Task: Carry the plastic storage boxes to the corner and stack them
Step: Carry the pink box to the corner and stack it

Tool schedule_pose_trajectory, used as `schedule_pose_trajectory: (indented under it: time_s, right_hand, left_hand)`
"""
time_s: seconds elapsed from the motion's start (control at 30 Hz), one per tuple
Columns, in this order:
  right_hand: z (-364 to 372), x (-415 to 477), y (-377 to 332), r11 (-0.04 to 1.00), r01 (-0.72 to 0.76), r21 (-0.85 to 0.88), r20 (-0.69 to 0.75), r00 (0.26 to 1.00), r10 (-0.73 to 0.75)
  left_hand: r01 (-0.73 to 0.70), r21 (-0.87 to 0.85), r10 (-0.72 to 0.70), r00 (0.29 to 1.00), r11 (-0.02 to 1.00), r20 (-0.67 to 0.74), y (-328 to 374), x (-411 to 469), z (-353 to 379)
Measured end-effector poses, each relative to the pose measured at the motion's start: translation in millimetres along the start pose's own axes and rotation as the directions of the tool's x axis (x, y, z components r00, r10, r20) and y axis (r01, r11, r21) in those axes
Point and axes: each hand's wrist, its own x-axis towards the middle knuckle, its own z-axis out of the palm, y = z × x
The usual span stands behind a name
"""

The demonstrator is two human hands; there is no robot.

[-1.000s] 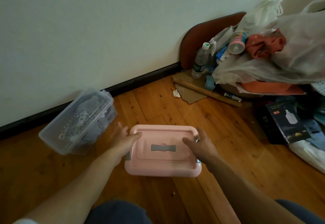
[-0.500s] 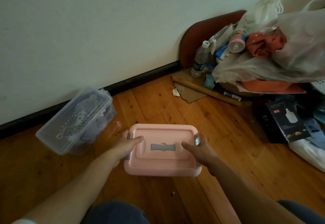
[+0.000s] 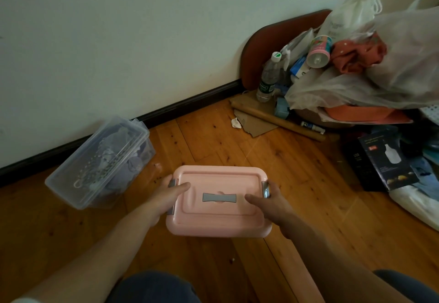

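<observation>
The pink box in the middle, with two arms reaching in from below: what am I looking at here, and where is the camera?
There is no machine here. The camera sits on a person's head and looks forward and down, so the two bare arms coming in from the bottom edge are that person's own. The left hand and the right hand each hold one short side of the pink rectangular plastic storage box, thumbs resting on its lid, beside its grey latches. The grip looks closed on both sides. To the left, on the wooden plank floor, a clear plastic storage box with bluish things inside lies near the white wall. Far right is a heap of plastic bags, a clear water bottle and a black cardboard carton.
</observation>
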Motion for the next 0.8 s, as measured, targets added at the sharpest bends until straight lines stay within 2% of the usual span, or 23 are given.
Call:
schedule_pose_trajectory:
  time_s: [0.33, 0.63, 0.8]
  right_hand:
    - [-9, -8, -5, 0.998, 0.045, 0.032, -0.076, 0.996, -0.042]
    - [-10, -20, -32, 0.989, 0.114, 0.098, -0.108, 0.989, -0.104]
    - [-18, -40, -58, 0.985, 0.138, 0.107, -0.124, 0.984, -0.124]
  left_hand:
    - [-0.095, -0.020, 0.096, 0.995, 0.995, 0.022, 10, -12, -6]
    - [-0.166, -0.140, 0.157, 0.985, 0.976, -0.071, 28, -33, -19]
    - [-0.164, -0.193, 0.147, 0.984, 0.967, -0.102, 49, -58, -32]
